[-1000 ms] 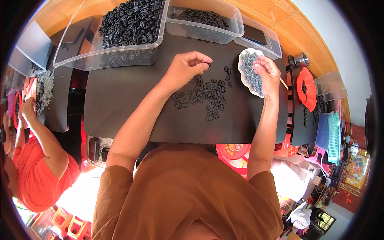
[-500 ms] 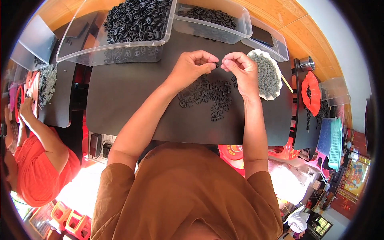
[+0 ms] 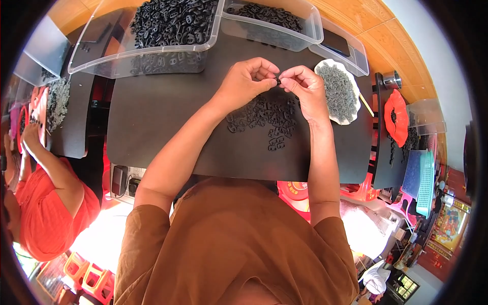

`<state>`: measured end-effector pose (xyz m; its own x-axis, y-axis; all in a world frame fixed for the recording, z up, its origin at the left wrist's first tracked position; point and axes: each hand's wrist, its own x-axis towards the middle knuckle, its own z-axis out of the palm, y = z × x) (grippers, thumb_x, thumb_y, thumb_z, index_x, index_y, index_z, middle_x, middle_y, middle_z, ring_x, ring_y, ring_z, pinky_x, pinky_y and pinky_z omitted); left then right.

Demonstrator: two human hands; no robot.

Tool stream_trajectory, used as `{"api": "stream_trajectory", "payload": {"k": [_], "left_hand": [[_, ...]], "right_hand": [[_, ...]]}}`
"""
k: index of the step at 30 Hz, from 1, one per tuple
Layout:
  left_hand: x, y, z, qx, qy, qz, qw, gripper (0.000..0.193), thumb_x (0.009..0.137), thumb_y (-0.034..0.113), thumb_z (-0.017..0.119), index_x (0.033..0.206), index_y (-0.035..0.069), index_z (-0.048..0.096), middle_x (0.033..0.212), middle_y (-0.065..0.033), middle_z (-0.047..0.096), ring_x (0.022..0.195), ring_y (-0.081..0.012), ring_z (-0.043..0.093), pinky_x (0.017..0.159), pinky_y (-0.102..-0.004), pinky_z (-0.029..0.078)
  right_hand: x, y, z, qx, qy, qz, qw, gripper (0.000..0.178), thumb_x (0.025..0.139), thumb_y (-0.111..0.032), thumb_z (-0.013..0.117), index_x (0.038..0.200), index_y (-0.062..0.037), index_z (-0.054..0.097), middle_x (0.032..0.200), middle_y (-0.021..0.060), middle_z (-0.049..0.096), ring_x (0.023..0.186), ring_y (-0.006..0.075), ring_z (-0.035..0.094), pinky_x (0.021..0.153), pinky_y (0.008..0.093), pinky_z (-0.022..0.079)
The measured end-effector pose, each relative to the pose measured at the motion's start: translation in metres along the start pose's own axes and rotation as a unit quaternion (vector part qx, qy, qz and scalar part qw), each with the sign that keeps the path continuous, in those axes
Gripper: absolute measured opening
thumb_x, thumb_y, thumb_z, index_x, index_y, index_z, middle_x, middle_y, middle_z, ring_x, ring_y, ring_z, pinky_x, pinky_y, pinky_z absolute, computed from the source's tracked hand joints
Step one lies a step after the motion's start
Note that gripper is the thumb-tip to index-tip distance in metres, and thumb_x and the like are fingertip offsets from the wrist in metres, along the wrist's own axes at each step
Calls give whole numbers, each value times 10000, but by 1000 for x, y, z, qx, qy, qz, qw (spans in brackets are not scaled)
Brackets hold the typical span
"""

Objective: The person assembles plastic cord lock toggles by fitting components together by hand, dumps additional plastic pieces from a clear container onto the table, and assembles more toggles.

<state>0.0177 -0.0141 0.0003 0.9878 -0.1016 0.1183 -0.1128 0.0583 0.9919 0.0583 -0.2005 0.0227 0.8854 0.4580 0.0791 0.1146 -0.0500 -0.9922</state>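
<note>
- In the head view, just above the middle of the frame, we see our left hand (image 3: 239, 86) with the thumb and index finger pinching a small black piece (image 3: 278, 81).
- Our right hand (image 3: 312, 96) meets it from the right, thumb and index finger brought together at the same piece; we cannot tell whether a smaller part sits between them.
- The other fingers of both hands are loosely curled, and both forearms rise from the lower part of the frame.
- Below the hands, at the centre of the frame, we have a loose spread of black clips (image 3: 264, 114) lying on the dark bench (image 3: 147, 122).
- Just right of our right hand stands a white dish (image 3: 344, 121) with a wavy rim, full of small grey parts (image 3: 336, 91); a pale stick (image 3: 366, 105) lies by its right edge.
- At the upper left of the frame we see a large clear bin (image 3: 137, 50) heaped with more black clips, and at the upper middle a smaller clear box (image 3: 284, 41), partly filled with similar pieces.
- Beside that box, toward the upper right, a clear tray (image 3: 360, 65) holds a flat black object (image 3: 335, 44).
- At the right of the frame we find a red wavy bowl (image 3: 399, 122) and a metal cup (image 3: 392, 80).
- At the left edge, a co-worker in a red shirt (image 3: 53, 208) reaches toward a second dark bench (image 3: 76, 129) that bears a grey heap (image 3: 58, 104).
</note>
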Motion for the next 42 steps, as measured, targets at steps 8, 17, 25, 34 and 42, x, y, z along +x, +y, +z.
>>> {"api": "stream_trajectory", "payload": {"k": [8, 17, 25, 34, 42], "left_hand": [[-2, 2, 2, -31, -6, -14, 999, 205, 808, 17, 666, 1005, 2, 610, 844, -26, 643, 745, -63, 604, 686, -206, 505], [-5, -5, 7, -87, 9, -32, 996, 137, 815, 2, 664, 926, 12, 586, 833, -43, 645, 751, -97, 630, 685, -227, 524], [-2, -5, 11, -135, 29, -44, 989, 130, 820, 22, 668, 922, 1, 589, 843, -61, 650, 761, -112, 641, 698, -240, 539], [-3, -3, 10, -159, 47, -53, 985, 142, 832, 12, 662, 950, 7, 585, 874, -57, 647, 786, -120, 640, 726, -247, 545], [-2, -2, 10, -181, 62, -49, 980, 127, 834, 16, 668, 935, 11, 591, 869, -49, 642, 786, -120, 639, 726, -248, 545]], "right_hand": [[-1, 0, -1, -8, -19, -3, 1000, 72, 833, -8, 670, 897, -17, 638, 851, 25, 651, 759, 76, 604, 693, 205, 490], [-3, -7, 1, -133, -31, -15, 990, 49, 814, 5, 680, 851, -20, 662, 785, -12, 655, 750, 43, 585, 669, 196, 473], [-3, -8, 6, -39, 21, 21, 999, 160, 817, 16, 669, 975, -7, 650, 855, 40, 667, 788, 82, 617, 721, 222, 512], [-5, -2, 15, -84, 60, -36, 994, 132, 812, 25, 674, 940, -6, 673, 846, 37, 677, 776, 83, 629, 715, 222, 517], [-3, -5, 18, -128, 71, -60, 987, 116, 813, 25, 677, 925, -5, 686, 840, 29, 682, 762, 78, 626, 706, 219, 513]]}}
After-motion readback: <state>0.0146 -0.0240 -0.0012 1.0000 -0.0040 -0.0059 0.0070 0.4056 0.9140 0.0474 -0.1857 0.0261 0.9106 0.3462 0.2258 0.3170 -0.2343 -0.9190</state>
